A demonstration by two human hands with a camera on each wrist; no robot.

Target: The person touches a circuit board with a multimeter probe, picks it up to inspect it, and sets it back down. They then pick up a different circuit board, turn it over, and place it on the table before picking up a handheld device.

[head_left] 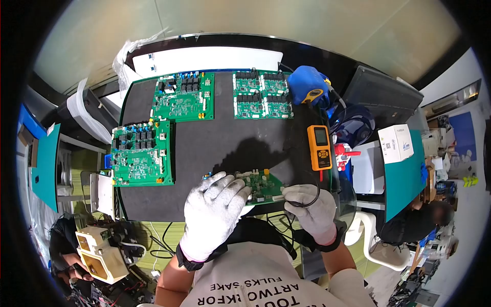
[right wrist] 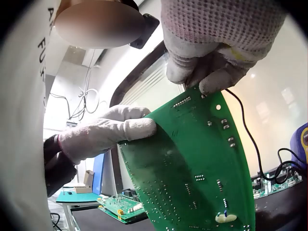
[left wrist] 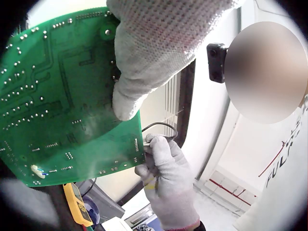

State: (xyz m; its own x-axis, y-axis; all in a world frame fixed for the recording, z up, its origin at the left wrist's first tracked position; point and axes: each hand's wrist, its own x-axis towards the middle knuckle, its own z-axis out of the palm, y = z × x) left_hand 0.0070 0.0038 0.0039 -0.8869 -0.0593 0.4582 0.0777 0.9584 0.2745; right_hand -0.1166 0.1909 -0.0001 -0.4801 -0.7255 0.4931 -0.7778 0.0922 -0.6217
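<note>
Gripping with left hand [head_left: 212,220]: holds the green circuit board [head_left: 261,192] at its left part, thumb on the solder side, other fingers bent near one another toward the component side.
Right hand [head_left: 312,210]: pinches between thumb and fingers at the board's right edge, just where the black cable [head_left: 313,198] meets it; exact plug hidden by the glove.
Gloves: white knit on both hands, with a dotted texture on the surface.
Circuit board in hand: raised above the near edge of the dark mat [head_left: 225,138], component side toward the head view, solder side toward both wrist views.
Cable: loops out from beside the right fingers; far end not traceable.
Large boards at left: lower large board [head_left: 140,158] lying nearer the person, upper large board [head_left: 181,100] lying farther off, both populated with black parts.
Four-section board panel [head_left: 262,96]: lies at the far right of the mat.
Orange handheld meter [head_left: 320,148]: rests near the mat's right side, dark screen and keypad facing up.
White panel [head_left: 204,60]: stretches along the mat's far edge.
White box [head_left: 395,143]: sits on a teal tabletop [head_left: 404,187] at right.
Seated person [head_left: 417,222]: beyond the white chair [head_left: 376,245], at right.
</note>
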